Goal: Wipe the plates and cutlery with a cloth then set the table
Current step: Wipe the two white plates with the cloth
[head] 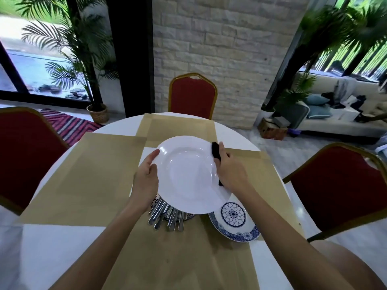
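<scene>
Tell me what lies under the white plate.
Under the white plate show cutlery handles and part of a blue-patterned plate on the beige mat. The cutlery's upper ends and the rest of that plate are covered.

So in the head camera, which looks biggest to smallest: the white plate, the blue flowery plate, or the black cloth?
1. white plate, held up nearer the camera.
2. blue flowery plate, partly hidden, so true size unsure.
3. black cloth, mostly inside the right hand.
</scene>
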Action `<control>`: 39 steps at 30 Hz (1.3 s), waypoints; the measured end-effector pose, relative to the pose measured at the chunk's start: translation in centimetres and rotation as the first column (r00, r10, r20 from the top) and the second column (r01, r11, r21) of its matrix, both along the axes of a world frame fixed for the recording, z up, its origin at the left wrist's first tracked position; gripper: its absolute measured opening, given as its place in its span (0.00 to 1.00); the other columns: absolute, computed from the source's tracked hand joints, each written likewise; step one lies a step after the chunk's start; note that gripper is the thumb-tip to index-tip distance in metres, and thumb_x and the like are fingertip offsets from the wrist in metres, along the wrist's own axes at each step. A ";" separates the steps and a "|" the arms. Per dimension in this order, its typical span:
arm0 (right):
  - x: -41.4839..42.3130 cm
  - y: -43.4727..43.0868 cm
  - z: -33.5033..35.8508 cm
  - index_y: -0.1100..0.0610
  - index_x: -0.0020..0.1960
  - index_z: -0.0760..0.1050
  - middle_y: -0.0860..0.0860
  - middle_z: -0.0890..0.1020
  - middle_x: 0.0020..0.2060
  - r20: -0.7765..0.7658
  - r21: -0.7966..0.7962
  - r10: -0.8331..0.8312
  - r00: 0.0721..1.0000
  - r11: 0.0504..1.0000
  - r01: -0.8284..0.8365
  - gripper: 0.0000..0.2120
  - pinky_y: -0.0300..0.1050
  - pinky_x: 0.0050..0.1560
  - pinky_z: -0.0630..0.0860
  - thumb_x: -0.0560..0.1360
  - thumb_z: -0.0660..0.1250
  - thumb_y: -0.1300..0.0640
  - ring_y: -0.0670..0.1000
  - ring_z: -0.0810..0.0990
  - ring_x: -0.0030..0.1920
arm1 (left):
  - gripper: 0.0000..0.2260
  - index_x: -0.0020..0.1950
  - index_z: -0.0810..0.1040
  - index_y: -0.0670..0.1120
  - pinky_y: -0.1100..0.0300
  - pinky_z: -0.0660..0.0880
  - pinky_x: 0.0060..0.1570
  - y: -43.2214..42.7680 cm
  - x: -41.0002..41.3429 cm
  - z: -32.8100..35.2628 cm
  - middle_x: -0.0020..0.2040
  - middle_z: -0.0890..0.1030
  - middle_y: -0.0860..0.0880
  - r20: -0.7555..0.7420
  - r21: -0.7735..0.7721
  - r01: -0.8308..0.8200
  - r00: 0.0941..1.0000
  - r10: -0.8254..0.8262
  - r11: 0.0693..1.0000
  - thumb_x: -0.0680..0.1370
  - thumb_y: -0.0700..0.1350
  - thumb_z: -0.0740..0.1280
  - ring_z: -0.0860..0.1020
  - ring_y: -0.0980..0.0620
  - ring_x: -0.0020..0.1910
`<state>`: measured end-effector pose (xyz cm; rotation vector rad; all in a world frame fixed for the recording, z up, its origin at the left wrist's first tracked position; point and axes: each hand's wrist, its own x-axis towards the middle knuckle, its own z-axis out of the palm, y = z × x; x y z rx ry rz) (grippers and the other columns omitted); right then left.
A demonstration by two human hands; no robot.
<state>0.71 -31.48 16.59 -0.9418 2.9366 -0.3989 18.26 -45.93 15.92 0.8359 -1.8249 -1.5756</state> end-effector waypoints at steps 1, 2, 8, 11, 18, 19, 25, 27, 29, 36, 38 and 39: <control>0.6 0.2 -0.4 0.49 0.79 0.45 0.60 0.69 0.63 0.047 -0.016 -0.024 0.999 1.000 0.025 0.27 0.51 0.48 0.71 0.84 0.50 0.50 0.63 0.76 0.53 | 0.21 0.70 0.69 0.53 0.53 0.70 0.61 -0.1 -0.1 -0.5 0.64 0.76 0.42 -0.012 0.013 -0.041 0.999 0.041 0.999 0.82 0.37 0.51 0.73 0.40 0.62; 1.2 0.2 -0.9 0.48 0.79 0.46 0.60 0.68 0.63 0.099 -0.052 -0.053 0.994 0.997 0.058 0.26 0.50 0.48 0.70 0.84 0.51 0.51 0.62 0.75 0.51 | 0.21 0.71 0.69 0.52 0.52 0.71 0.61 -0.2 -0.2 -0.9 0.60 0.77 0.38 -0.015 0.025 -0.077 0.997 0.078 0.997 0.82 0.37 0.51 0.74 0.37 0.59; 4.2 -2.0 -4.4 0.47 0.78 0.53 0.61 0.75 0.56 0.443 -0.363 -0.133 0.887 0.878 0.313 0.27 0.47 0.45 0.71 0.81 0.55 0.55 0.57 0.75 0.44 | 0.20 0.73 0.66 0.49 0.78 0.66 0.31 -0.7 -1.2 -2.0 0.37 0.69 0.63 -0.010 -0.012 -0.250 0.968 0.250 0.968 0.83 0.36 0.50 0.69 0.63 0.31; 5.0 -4.2 -4.7 0.46 0.78 0.54 0.59 0.78 0.53 0.525 -0.434 -0.120 0.843 0.814 0.386 0.29 0.46 0.44 0.73 0.80 0.57 0.56 0.57 0.77 0.47 | 0.21 0.75 0.64 0.49 0.78 0.67 0.36 -2.1 -1.6 -2.1 0.45 0.75 0.59 0.007 -0.003 -0.316 0.949 0.316 0.949 0.83 0.37 0.49 0.72 0.66 0.35; 4.3 -11.7 -4.2 0.45 0.77 0.58 0.50 0.77 0.58 0.717 -0.470 0.055 0.695 0.774 0.424 0.34 0.40 0.36 0.71 0.74 0.62 0.64 0.52 0.78 0.49 | 0.21 0.75 0.61 0.54 0.48 0.77 0.51 -8.9 -3.4 -3.9 0.66 0.73 0.49 0.086 0.086 -0.441 0.897 0.434 0.894 0.83 0.40 0.49 0.77 0.40 0.53; 3.6 -12.9 -4.2 0.45 0.76 0.60 0.49 0.77 0.58 0.720 -0.480 0.068 0.690 0.767 0.426 0.34 0.39 0.36 0.71 0.73 0.63 0.65 0.52 0.78 0.50 | 0.22 0.75 0.59 0.55 0.49 0.77 0.51 -10.1 -3.8 -4.3 0.67 0.72 0.50 0.082 0.128 -0.428 0.904 0.421 0.895 0.83 0.39 0.49 0.77 0.44 0.54; -2.2 -18.7 -6.0 0.47 0.73 0.64 0.54 0.76 0.61 0.681 -0.373 -0.042 0.731 0.839 0.396 0.33 0.47 0.54 0.76 0.72 0.63 0.69 0.54 0.75 0.54 | 0.28 0.72 0.62 0.46 0.44 0.79 0.47 -15.8 -5.8 -7.3 0.63 0.73 0.48 0.062 0.317 -0.278 0.960 0.273 0.907 0.74 0.27 0.55 0.73 0.43 0.62; -3.6 -20.1 -7.2 0.48 0.72 0.65 0.54 0.77 0.60 0.659 -0.309 -0.063 0.749 0.886 0.346 0.31 0.49 0.56 0.76 0.72 0.64 0.67 0.56 0.76 0.57 | 0.27 0.68 0.67 0.46 0.43 0.80 0.45 -17.1 -6.1 -9.0 0.58 0.75 0.47 0.088 0.322 -0.257 0.966 0.242 0.911 0.72 0.26 0.56 0.75 0.42 0.59; -4.5 -21.2 -8.3 0.50 0.71 0.64 0.55 0.77 0.59 0.652 -0.251 -0.072 0.755 0.919 0.304 0.29 0.48 0.56 0.74 0.73 0.65 0.66 0.57 0.76 0.58 | 0.28 0.68 0.68 0.46 0.42 0.80 0.45 -18.0 -6.3 -10.5 0.55 0.76 0.48 0.121 0.333 -0.265 0.964 0.238 0.905 0.70 0.27 0.58 0.75 0.42 0.58; -6.3 -23.8 -12.4 0.52 0.71 0.66 0.56 0.79 0.58 0.613 -0.142 -0.084 0.786 0.966 0.214 0.28 0.45 0.53 0.72 0.72 0.64 0.66 0.58 0.76 0.59 | 0.28 0.69 0.67 0.47 0.62 0.73 0.45 -18.4 -7.1 -12.5 0.56 0.77 0.49 0.228 0.138 -0.268 0.945 0.232 0.954 0.68 0.36 0.60 0.75 0.50 0.53; -6.6 -23.8 -13.1 0.52 0.70 0.66 0.56 0.78 0.58 0.611 -0.132 -0.086 0.787 0.969 0.209 0.27 0.45 0.52 0.71 0.72 0.63 0.66 0.58 0.75 0.59 | 0.30 0.73 0.63 0.53 0.57 0.76 0.48 -18.7 -7.2 -13.4 0.58 0.77 0.49 0.327 0.110 -0.260 0.921 0.212 0.959 0.71 0.36 0.58 0.76 0.46 0.55; -6.7 -23.8 -13.4 0.52 0.70 0.66 0.56 0.78 0.58 0.611 -0.128 -0.084 0.787 0.971 0.203 0.27 0.45 0.52 0.71 0.72 0.63 0.66 0.58 0.75 0.59 | 0.32 0.75 0.59 0.56 0.53 0.77 0.51 -18.9 -7.2 -14.1 0.61 0.76 0.49 0.385 0.081 -0.250 0.901 0.201 0.965 0.72 0.38 0.58 0.76 0.45 0.56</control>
